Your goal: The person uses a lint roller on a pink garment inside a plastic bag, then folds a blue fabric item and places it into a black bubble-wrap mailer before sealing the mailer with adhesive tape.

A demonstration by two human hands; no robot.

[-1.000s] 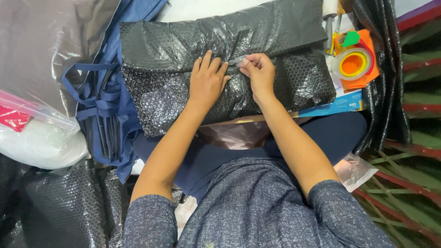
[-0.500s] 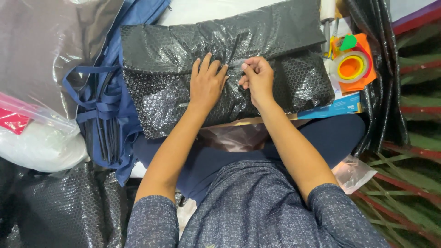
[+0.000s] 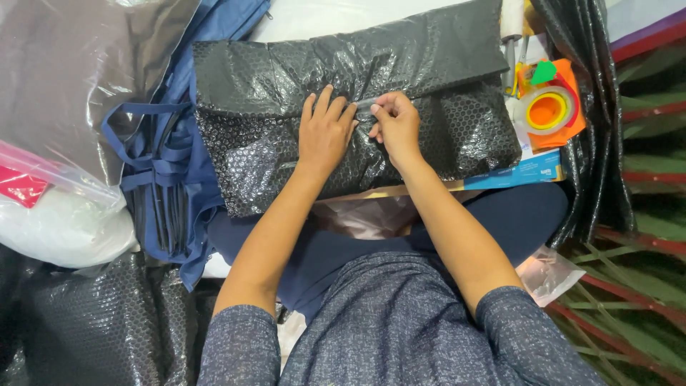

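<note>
Big black bubble-wrap parcel [image 3: 429, 136] across the lap, flat, top flap folded down over the front. Fills the middle of the view, just ahead of the knees.

Grey shiny sheet [image 3: 78, 78] top left, crumpled. Blue cloth bag [image 3: 168, 179] w/ straps lying left of the parcel, partly under it. More black bubble wrap [image 3: 86, 329] bottom left, beside the left elbow. Clear plastic bag [image 3: 57, 221] w/ white stuff inside at far left, a bit of red in the corner. Black plastic sheet [image 3: 586, 129] hanging down on the right side. Blue flat box [image 3: 525, 171] peeking out under the parcel's right end.

Orange tape holder [image 3: 550, 107] w/ a roll of clear tape, just right of the parcel, near the right hand but not touching. Small green bit on top of it.

Left hand [image 3: 325, 136] flat on the parcel, fingers spread, pressing down on the flap edge. Not gripping, just pushing.

Right hand [image 3: 396, 125] just beside the left, nearly touching. Thumb and fingers pinched on a thin strip of clear tape [image 3: 364, 104] at the flap edge. Strip runs between both hands, stuck along the fold.
</note>
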